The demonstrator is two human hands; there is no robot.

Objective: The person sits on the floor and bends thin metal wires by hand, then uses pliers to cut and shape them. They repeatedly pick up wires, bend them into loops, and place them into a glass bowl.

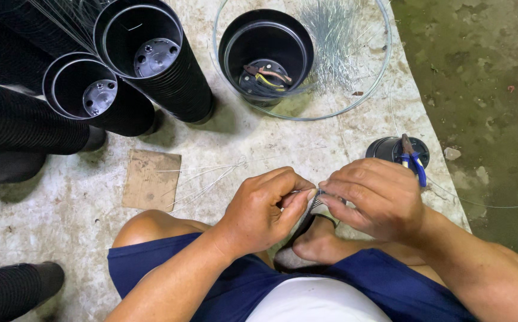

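- Thin wire (pixel 311 192): mostly hidden between the left hand (pixel 263 209) and right hand (pixel 373 197).
- Black pot stacks (pixel 14 119), far left: cut off by the frame edge.
- Pliers (pixel 413 160): jaws hidden inside a small black pot (pixel 384 149).

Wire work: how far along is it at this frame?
Looks done: a few twisted wire pieces lie on the mat. In hand: left hand and right hand pinch thin wire between fingertips. Left: a large bundle of cut wires and stacked black pots remain; pliers rest unused.

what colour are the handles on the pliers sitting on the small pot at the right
Blue with a little yellow, on the pliers resting on the small black pot; only the head view shows them.
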